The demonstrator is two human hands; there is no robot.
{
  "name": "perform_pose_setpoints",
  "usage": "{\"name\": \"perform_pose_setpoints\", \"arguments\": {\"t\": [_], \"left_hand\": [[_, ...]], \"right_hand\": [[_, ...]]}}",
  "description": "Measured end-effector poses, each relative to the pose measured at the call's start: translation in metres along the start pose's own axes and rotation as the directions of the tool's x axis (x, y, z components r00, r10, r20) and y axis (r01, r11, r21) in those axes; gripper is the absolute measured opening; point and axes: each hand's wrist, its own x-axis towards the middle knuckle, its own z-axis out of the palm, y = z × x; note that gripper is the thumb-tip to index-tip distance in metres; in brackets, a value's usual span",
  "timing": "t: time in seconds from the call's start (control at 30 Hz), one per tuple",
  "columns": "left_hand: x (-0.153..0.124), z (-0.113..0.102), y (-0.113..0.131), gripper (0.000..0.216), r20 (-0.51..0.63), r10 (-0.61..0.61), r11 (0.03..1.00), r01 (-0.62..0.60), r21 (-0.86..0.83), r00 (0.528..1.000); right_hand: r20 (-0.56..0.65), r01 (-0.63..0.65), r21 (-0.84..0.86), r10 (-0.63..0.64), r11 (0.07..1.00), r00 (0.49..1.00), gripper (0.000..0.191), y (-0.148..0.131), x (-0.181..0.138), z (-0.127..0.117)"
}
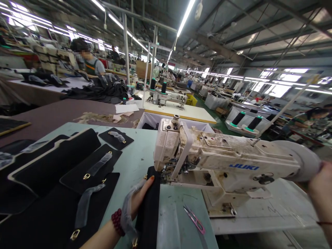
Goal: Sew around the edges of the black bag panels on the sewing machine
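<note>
My left hand point(140, 199) lies along the left edge of a black fabric piece point(150, 211), fingers stretched toward the needle area of a white JUKI sewing machine point(225, 159). A clear plastic strip point(127, 211) hangs across this hand near the red bead bracelet. The black piece runs from under the machine's presser foot toward me. My right hand point(320, 186) rests on the grey handwheel point(298, 160) at the machine's right end; its fingers are hidden behind the wheel.
Black cut panels with gold buckles and plastic-wrapped straps point(88, 173) are stacked at left on the pale green table point(135, 152). Pink thread snips point(194, 219) lie beside the machine base. A person sits at the back left behind dark fabric piles; more sewing stations fill the hall.
</note>
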Motion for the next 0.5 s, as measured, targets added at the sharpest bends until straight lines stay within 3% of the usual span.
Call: {"name": "perform_pose_setpoints", "arguments": {"t": [0.03,0.1,0.17,0.23,0.3,0.4,0.5], "left_hand": [[0.0,0.001,0.001,0.046,0.039,-0.019,0.999,0.021,-0.036,0.999],[0.0,0.003,0.002,0.048,0.089,-0.051,0.993,0.06,-0.1,0.995],[0.001,0.004,0.002,0.049,0.094,-0.066,0.988,0.079,-0.136,0.993],[0.003,0.004,0.001,0.049,0.097,-0.067,0.984,0.082,-0.156,0.993],[0.004,0.003,0.0,0.048,0.089,-0.059,0.986,0.072,-0.151,0.994],[0.005,0.002,-0.001,0.045,0.044,-0.071,0.994,0.074,-0.083,0.997],[0.004,0.002,0.001,0.045,0.008,-0.051,0.998,0.051,-0.022,0.999]], "right_hand": [[0.11,0.036,-0.032,-0.032,0.999,0.993,0.056,-0.013,0.031,-0.004],[0.359,0.068,-0.101,-0.027,0.993,0.933,0.047,-0.033,0.074,-0.006],[0.423,0.065,-0.123,-0.007,0.99,0.906,0.04,-0.037,0.077,-0.001],[0.211,0.037,-0.025,-0.03,0.999,0.977,0.039,-0.023,0.039,0.01],[-0.079,0.026,0.108,-0.017,0.994,0.997,0.038,0.001,-0.019,0.021],[-0.08,0.056,0.159,-0.044,0.986,0.996,0.03,0.031,-0.079,0.029],[-0.142,0.041,0.148,-0.02,0.988,0.99,0.025,0.028,-0.06,0.023]]}}
